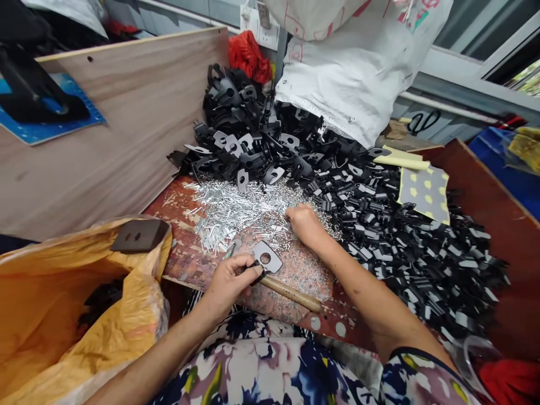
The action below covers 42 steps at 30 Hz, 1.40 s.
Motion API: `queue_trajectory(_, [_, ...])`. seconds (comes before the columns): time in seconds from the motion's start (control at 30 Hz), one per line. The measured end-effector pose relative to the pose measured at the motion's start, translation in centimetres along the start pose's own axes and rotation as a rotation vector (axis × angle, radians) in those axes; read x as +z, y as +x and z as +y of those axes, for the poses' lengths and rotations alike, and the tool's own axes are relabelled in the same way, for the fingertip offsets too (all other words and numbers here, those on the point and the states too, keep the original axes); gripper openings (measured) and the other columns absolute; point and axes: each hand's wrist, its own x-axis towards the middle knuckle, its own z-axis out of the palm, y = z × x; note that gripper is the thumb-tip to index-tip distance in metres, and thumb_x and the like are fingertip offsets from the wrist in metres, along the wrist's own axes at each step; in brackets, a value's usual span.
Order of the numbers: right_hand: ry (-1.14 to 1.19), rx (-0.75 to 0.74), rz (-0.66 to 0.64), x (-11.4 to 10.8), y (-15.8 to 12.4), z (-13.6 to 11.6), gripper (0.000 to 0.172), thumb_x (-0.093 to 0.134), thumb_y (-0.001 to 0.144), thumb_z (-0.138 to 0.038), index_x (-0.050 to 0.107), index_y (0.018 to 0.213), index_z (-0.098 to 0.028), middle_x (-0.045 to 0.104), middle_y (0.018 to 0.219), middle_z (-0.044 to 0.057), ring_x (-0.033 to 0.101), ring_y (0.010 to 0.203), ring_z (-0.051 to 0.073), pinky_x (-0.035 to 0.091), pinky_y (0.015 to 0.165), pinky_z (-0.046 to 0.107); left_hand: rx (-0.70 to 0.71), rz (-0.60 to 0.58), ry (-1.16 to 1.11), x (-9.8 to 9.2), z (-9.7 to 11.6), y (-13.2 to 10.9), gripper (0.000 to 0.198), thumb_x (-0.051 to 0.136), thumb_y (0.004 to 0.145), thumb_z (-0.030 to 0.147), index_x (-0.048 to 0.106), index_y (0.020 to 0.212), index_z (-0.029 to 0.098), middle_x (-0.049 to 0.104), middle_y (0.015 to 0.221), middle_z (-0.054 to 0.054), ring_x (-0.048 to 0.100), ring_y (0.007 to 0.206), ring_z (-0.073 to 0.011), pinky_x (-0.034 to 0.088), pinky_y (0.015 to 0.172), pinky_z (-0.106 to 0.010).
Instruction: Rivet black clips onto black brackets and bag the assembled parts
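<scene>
My left hand (234, 281) pinches a black plastic clip with a flat grey plate (270, 260) that has a round hole in it. Under that hand a tool's wooden handle (293, 293) lies slanted on the table; my fingers hide its other end. My right hand (307, 225) reaches to the edge of a heap of tiny metal springs (297, 197), fingertips pressed together. What is between those fingertips is too small to make out. Just left of it spreads a pile of thin metal pins (223, 211).
Black clip parts with grey plates (253, 152) are heaped at the back, smaller black parts (379, 242) on the right. A yellow sack (37, 304) hangs open at left, a dark block (139, 235) on its rim. A wooden board (126, 118) walls the left; a white sack (337, 79) leans behind.
</scene>
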Motion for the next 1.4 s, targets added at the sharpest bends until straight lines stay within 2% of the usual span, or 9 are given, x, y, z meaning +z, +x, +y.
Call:
queue_trajectory(0.2, [-0.063,-0.085,-0.06,0.6,1.5,-1.9,0.018,0.054,0.09,-0.006,0.07,0.091,-0.013,0.072,0.085,0.015,0.058,0.088,0.025,0.035,0.087,0.037,-0.059,0.042,-0.239,-0.6,0.3,0.2,0.033,0.077,0.073,0.039,0.058,0.057,0.019,0.044,0.062,0.002,0.044,0.051,-0.0093,0.039,0.044,-0.023])
queue_trajectory(0.33, [-0.055,-0.042,-0.036,0.5,1.6,-0.2,0.022,0.055,0.081,0.0,0.07,0.094,-0.011,0.073,0.09,0.015,0.061,0.088,0.025,0.038,0.084,0.037,-0.034,0.056,-0.392,-1.5,0.7,0.1,0.03,0.081,0.071,0.037,0.062,0.059,0.018,0.047,0.063,0.002,0.042,0.054,-0.0092,0.041,0.043,-0.02])
queue_trajectory(0.47, [0.183,0.033,0.156,-1.5,-0.8,0.4,0.018,0.058,0.085,-0.008,0.072,0.094,-0.016,0.075,0.093,0.009,0.065,0.088,0.023,0.046,0.083,0.035,0.001,0.105,-0.522,-2.0,1.0,0.2,0.031,0.08,0.073,0.045,0.069,0.067,0.017,0.056,0.066,-0.001,0.047,0.054,-0.0108,0.042,0.04,-0.021])
queue_trajectory(0.6, [0.768,-0.019,0.379,-4.1,-4.8,-4.0,0.008,0.065,0.092,-0.022,0.073,0.091,-0.025,0.076,0.094,0.0,0.069,0.089,0.019,0.052,0.089,0.037,-0.021,0.107,-0.596,-1.3,1.3,0.8,0.037,0.08,0.074,0.051,0.072,0.07,0.015,0.059,0.067,-0.002,0.048,0.052,-0.0102,0.035,0.035,-0.019])
queue_trajectory(0.7, [0.904,-0.135,0.423,-4.8,-6.2,-8.2,0.008,0.069,0.092,-0.02,0.072,0.088,-0.027,0.077,0.093,-0.002,0.07,0.091,0.018,0.046,0.104,0.045,-0.019,0.086,-0.63,-0.6,1.6,1.0,0.031,0.085,0.071,0.041,0.069,0.066,0.015,0.06,0.068,-0.002,0.047,0.054,-0.0086,0.035,0.037,-0.017])
queue_trajectory(0.9, [0.838,-0.142,0.456,-4.1,-5.6,-11.1,0.01,0.068,0.093,-0.02,0.068,0.085,-0.026,0.077,0.09,-0.005,0.07,0.09,0.016,0.035,0.115,0.052,-0.031,0.064,-0.7,-0.3,1.5,0.5,0.029,0.087,0.072,0.039,0.072,0.076,0.015,0.059,0.07,0.0,0.049,0.056,-0.0088,0.044,0.042,-0.019])
queue_trajectory(1.07, [0.482,-0.209,0.511,-4.0,-6.4,-12.1,0.015,0.058,0.096,-0.016,0.067,0.093,-0.028,0.078,0.095,-0.004,0.07,0.095,0.018,0.025,0.121,0.055,-0.031,0.077,-0.728,-0.1,0.9,0.4,0.03,0.087,0.073,0.038,0.068,0.076,0.015,0.059,0.071,0.001,0.052,0.057,-0.0092,0.045,0.046,-0.02])
queue_trajectory(1.23, [0.216,-0.249,0.364,-3.5,-7.1,-13.1,0.025,0.047,0.097,-0.014,0.067,0.092,-0.028,0.078,0.095,-0.002,0.069,0.096,0.018,0.021,0.123,0.052,-0.028,0.167,-0.736,0.4,0.3,0.3,0.03,0.088,0.07,0.033,0.064,0.077,0.017,0.055,0.072,0.004,0.05,0.059,-0.0085,0.044,0.049,-0.019])
queue_trajectory(1.4, [0.271,-0.203,0.411,-3.3,-7.1,-13.3,0.022,0.05,0.098,-0.018,0.065,0.085,-0.028,0.078,0.089,-0.004,0.069,0.091,0.017,0.025,0.12,0.05,-0.026,0.032,-0.652,-0.5,0.6,-1.4,0.033,0.083,0.077,0.041,0.061,0.083,0.017,0.054,0.078,0.003,0.047,0.061,-0.0086,0.042,0.051,-0.02])
